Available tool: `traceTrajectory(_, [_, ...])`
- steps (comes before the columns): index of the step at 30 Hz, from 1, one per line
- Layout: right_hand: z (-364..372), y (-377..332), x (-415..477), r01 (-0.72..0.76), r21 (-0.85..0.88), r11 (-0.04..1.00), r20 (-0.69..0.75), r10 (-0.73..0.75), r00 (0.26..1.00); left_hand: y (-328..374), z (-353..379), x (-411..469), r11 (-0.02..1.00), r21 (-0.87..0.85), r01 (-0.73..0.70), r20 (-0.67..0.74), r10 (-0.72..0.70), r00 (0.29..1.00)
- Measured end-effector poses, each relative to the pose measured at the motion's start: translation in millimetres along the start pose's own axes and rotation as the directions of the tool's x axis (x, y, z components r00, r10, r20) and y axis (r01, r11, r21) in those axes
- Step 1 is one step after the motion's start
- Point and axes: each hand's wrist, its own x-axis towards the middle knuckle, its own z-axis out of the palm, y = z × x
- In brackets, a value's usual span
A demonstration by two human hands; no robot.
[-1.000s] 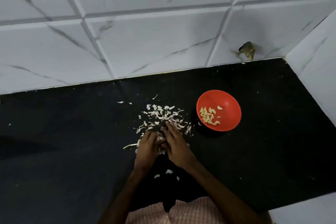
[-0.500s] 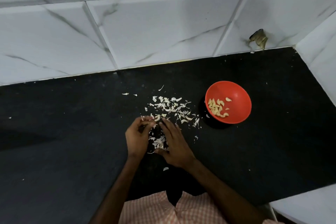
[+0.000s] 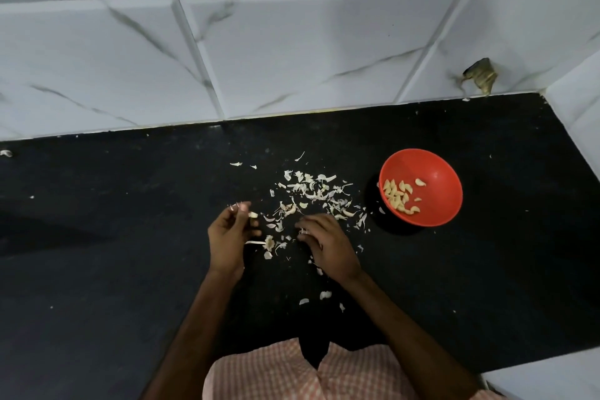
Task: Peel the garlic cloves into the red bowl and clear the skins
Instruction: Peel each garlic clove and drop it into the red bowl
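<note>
The red bowl [image 3: 449, 201] stands on the black counter at the right, with several peeled garlic cloves [image 3: 398, 196] inside. Loose garlic skins [image 3: 310, 188] lie scattered left of the bowl. My left hand [image 3: 227, 239] is raised just left of the skins and pinches a small garlic clove [image 3: 253, 215] at its fingertips, with a wisp of skin by the thumb. My right hand [image 3: 326, 245] rests low on the counter at the pile's near edge. Its fingers are curled round a small white scrap of skin [image 3: 304, 231]. A garlic root stub [image 3: 268, 242] lies between the hands.
The black counter [image 3: 130, 237] meets a white marbled tile wall [image 3: 292, 58] behind and another at the right. A chipped hole [image 3: 482, 75] shows in the back wall near the corner. A few skin scraps [image 3: 324, 295] lie close to my checked shirt.
My hands were pressed together over the skins and have since drawn apart. The left lifted away to the left with a clove, the right stayed low. The view shifted slightly.
</note>
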Motion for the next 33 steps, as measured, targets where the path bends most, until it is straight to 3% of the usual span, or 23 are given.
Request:
traceTrajectory(3, [1.1, -2.2, 24.2, 0.041, -0.068, 0.997, 0.061, -0.036, 0.997, 1.1, 2.1, 0.8, 1.0, -0.018, 0.012, -0.031, -0.013, 0.999])
traceTrajectory(5, [4.5, -3.1, 35.0, 0.052, -0.136, 0.989, 0.207, -0.023, 0.978, 2.7, 1.4, 2.0, 1.0, -0.023, 0.002, -0.04, -0.003, 0.999])
traceTrajectory(7, [11.3, -2.9, 35.7, 0.157, -0.249, 0.956, 0.365, -0.058, 0.929, 2.5, -4.2, 4.2, 1.0, -0.007, -0.011, -0.054, 0.011, 0.998])
traceTrajectory(10, [18.2, -0.5, 22.5, 0.306, -0.297, 0.905, 0.465, -0.142, 0.874, -3.9, -17.1, 7.8, 0.983, 0.166, -0.077, -0.124, 0.099, 0.987])
traceTrajectory(13, [15.5, 1.2, 2.4, 0.301, -0.172, 0.938, 0.337, -0.231, 0.913, -19.9, -23.0, 5.7, 0.929, 0.356, -0.097, -0.192, 0.175, 0.966])
traceTrajectory(17, [8.4, 2.3, -11.9, 0.296, -0.131, 0.946, 0.187, -0.27, 0.945, -34.4, -15.9, 0.5, 0.901, 0.426, -0.084, -0.193, 0.181, 0.964])
traceTrajectory(23, [-7.2, 4.2, -7.6, 0.024, -0.012, 1.0, 0.021, -0.024, 0.999, -42.5, 28.6, -10.3, 0.975, 0.216, -0.051, -0.103, 0.075, 0.992])
traceTrajectory(28, [-21.4, 12.2, -14.2, 0.012, -0.064, 0.998, -0.035, -0.014, 0.999, -33.1, 53.3, 0.4, 0.987, 0.147, -0.058, -0.058, 0.067, 0.996])
traceTrajectory(33, [-29.8, 2.6, -2.0, -0.086, 0.193, 0.977, -0.091, 0.105, 0.99, -8.5, 55.2, 27.5, 0.988, 0.107, -0.112, -0.073, 0.12, 0.99])
